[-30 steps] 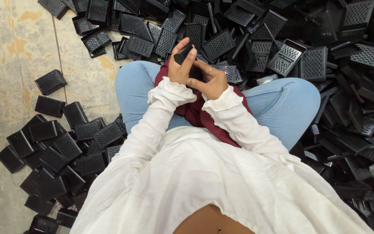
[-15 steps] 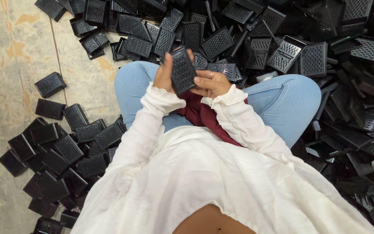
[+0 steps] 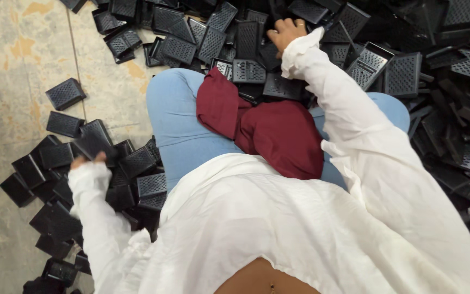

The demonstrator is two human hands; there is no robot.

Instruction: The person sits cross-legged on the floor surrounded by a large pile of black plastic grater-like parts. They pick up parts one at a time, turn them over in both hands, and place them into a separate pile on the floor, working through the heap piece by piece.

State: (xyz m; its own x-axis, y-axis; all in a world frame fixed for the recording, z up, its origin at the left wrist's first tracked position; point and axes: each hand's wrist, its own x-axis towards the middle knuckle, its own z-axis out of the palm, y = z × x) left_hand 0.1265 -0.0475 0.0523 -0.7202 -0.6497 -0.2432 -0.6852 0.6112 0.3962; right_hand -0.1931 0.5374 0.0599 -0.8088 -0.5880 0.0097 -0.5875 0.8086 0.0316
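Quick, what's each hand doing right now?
Left hand: closed on a black part over the left pile.
Right hand: reaching into the big pile; grip cannot be told.

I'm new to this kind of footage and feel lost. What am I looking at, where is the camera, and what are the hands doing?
The camera sits on a person's head and looks down at their own lap. They sit on a worn concrete floor in a white long-sleeved top, blue trousers and a dark red cloth. Flat black perforated plastic covers lie in heaps on both sides. The left hand holds one black perforated cover over the smaller pile. The right hand reaches forward into the big heap; I cannot tell whether it grips anything.
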